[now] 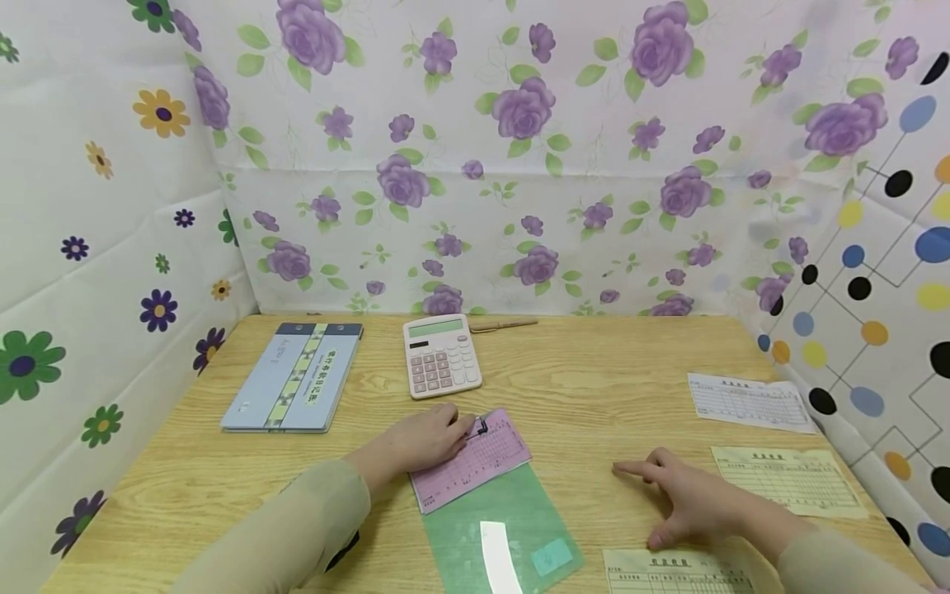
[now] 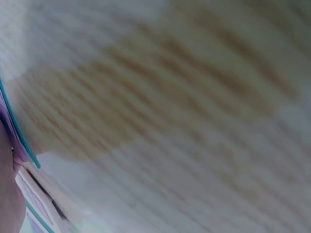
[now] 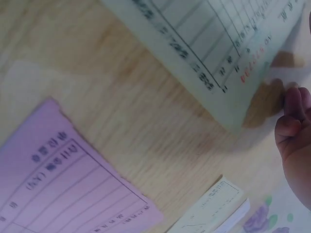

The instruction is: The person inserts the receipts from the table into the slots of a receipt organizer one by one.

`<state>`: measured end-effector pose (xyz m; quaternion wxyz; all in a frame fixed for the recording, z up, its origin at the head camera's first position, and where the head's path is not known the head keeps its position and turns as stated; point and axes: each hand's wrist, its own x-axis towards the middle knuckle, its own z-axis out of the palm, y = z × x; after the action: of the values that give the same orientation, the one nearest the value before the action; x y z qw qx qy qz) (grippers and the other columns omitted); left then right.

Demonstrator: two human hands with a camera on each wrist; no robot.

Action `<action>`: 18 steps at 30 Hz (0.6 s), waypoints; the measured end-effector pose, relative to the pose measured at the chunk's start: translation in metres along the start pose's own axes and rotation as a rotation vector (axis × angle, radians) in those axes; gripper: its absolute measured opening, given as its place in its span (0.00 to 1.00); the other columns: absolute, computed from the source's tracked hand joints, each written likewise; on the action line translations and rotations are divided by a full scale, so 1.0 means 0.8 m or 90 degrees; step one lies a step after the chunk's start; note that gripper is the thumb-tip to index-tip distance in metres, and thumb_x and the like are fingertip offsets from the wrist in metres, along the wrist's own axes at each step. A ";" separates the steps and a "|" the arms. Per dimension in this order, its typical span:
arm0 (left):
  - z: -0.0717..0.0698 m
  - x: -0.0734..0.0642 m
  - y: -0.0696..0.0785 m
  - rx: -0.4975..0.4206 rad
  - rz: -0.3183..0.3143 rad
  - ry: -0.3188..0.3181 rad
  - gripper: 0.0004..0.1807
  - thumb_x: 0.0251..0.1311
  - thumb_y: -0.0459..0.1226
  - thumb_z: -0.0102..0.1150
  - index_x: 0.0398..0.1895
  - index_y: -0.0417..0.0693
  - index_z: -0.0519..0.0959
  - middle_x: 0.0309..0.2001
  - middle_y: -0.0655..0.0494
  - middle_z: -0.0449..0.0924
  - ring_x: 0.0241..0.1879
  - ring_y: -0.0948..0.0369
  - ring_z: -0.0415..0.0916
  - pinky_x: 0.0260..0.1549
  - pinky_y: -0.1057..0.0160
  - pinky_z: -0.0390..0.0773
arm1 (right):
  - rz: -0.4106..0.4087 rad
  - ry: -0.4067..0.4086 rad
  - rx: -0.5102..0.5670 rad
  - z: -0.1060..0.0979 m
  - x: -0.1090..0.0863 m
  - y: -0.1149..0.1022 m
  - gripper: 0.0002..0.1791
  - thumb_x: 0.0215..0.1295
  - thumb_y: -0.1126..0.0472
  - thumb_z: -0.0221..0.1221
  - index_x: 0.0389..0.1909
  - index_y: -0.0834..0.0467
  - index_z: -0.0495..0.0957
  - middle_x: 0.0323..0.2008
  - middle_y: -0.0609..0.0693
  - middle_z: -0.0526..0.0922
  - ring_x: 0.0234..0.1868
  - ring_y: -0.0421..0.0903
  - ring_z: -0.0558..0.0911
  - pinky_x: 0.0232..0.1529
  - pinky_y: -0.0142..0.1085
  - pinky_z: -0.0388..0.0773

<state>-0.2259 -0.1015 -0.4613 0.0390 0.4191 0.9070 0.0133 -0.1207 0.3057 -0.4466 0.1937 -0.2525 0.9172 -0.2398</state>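
My left hand [image 1: 434, 439] grips the upper left edge of a pink printed form [image 1: 475, 466], with its fingers beside a black binder clip [image 1: 482, 426]. Underneath the form extends a translucent green folder [image 1: 497, 528] with a pale blue label. In the left wrist view, the folder's green edge [image 2: 22, 141] shows beside that hand. My right hand [image 1: 690, 503] has thumb and fingers spread apart, holding nothing, between a yellow form [image 1: 790, 483] at the right and another yellow form [image 1: 675, 575] at the front. The right wrist view shows this hand [image 3: 296, 136] near a form's corner.
Light blue account books [image 1: 289, 379] lie at the left. A pink and white calculator [image 1: 442, 356] and a brown pen [image 1: 505, 326] are at the back. A white form [image 1: 750, 403] lies far right. Another pink form [image 3: 73, 179] shows in the right wrist view. Patterned cloth surrounds the table.
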 end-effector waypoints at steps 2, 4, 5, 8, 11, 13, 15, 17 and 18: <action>0.001 0.000 -0.001 -0.003 -0.001 0.001 0.26 0.70 0.47 0.43 0.68 0.52 0.63 0.39 0.56 0.67 0.31 0.65 0.64 0.27 0.67 0.70 | -0.012 -0.002 -0.005 0.002 -0.001 0.001 0.52 0.41 0.35 0.67 0.70 0.46 0.59 0.45 0.49 0.61 0.37 0.44 0.67 0.35 0.31 0.67; 0.002 0.000 -0.001 0.001 0.000 0.003 0.25 0.70 0.47 0.42 0.68 0.52 0.63 0.39 0.56 0.67 0.31 0.65 0.64 0.27 0.67 0.70 | -0.019 -0.004 -0.006 0.003 -0.001 0.001 0.52 0.41 0.35 0.67 0.70 0.47 0.58 0.46 0.49 0.61 0.36 0.43 0.66 0.34 0.31 0.67; 0.002 0.000 -0.001 0.002 0.000 0.004 0.25 0.70 0.47 0.42 0.68 0.51 0.63 0.39 0.56 0.67 0.31 0.65 0.64 0.27 0.67 0.70 | -0.022 -0.004 -0.008 0.003 -0.001 0.001 0.52 0.42 0.35 0.66 0.70 0.47 0.58 0.46 0.48 0.61 0.35 0.43 0.66 0.33 0.30 0.66; 0.001 0.000 -0.001 0.007 0.004 0.012 0.25 0.70 0.46 0.43 0.68 0.50 0.64 0.39 0.55 0.67 0.30 0.64 0.64 0.27 0.66 0.70 | -0.028 0.000 -0.015 0.004 -0.001 0.001 0.53 0.42 0.35 0.66 0.70 0.48 0.58 0.46 0.48 0.61 0.34 0.42 0.66 0.32 0.30 0.66; 0.001 0.000 0.000 0.008 0.003 0.013 0.25 0.70 0.46 0.43 0.67 0.50 0.64 0.39 0.55 0.67 0.30 0.64 0.64 0.27 0.66 0.70 | -0.027 0.002 -0.019 0.003 0.000 0.000 0.53 0.41 0.35 0.66 0.70 0.49 0.58 0.46 0.48 0.61 0.35 0.42 0.66 0.32 0.30 0.66; 0.000 0.000 0.001 0.010 0.000 0.011 0.25 0.70 0.46 0.43 0.67 0.50 0.65 0.39 0.55 0.67 0.30 0.64 0.64 0.26 0.66 0.71 | -0.025 0.003 -0.019 0.002 -0.001 -0.002 0.54 0.40 0.35 0.67 0.70 0.50 0.58 0.46 0.49 0.61 0.36 0.42 0.67 0.32 0.31 0.67; 0.000 0.000 0.002 0.014 -0.005 0.007 0.25 0.70 0.47 0.43 0.67 0.51 0.65 0.40 0.55 0.67 0.30 0.64 0.64 0.26 0.66 0.71 | -0.023 0.000 -0.018 0.002 -0.003 -0.003 0.54 0.40 0.35 0.67 0.70 0.50 0.59 0.47 0.49 0.61 0.35 0.41 0.67 0.32 0.31 0.67; 0.000 0.000 0.002 0.014 -0.007 0.007 0.25 0.70 0.47 0.43 0.67 0.51 0.65 0.40 0.55 0.67 0.31 0.64 0.64 0.26 0.66 0.71 | -0.022 -0.003 -0.022 0.001 -0.004 -0.003 0.54 0.39 0.35 0.67 0.69 0.50 0.59 0.47 0.49 0.61 0.35 0.41 0.67 0.32 0.30 0.67; 0.000 0.000 0.002 0.014 -0.007 0.007 0.25 0.70 0.47 0.43 0.67 0.51 0.65 0.40 0.55 0.67 0.30 0.64 0.64 0.26 0.66 0.71 | -0.020 -0.004 -0.026 0.001 -0.004 -0.003 0.54 0.39 0.35 0.67 0.70 0.49 0.59 0.47 0.48 0.61 0.33 0.40 0.67 0.31 0.30 0.67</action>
<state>-0.2248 -0.1009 -0.4616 0.0295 0.4141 0.9097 0.0058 -0.1167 0.3054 -0.4451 0.1876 -0.2717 0.9172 -0.2231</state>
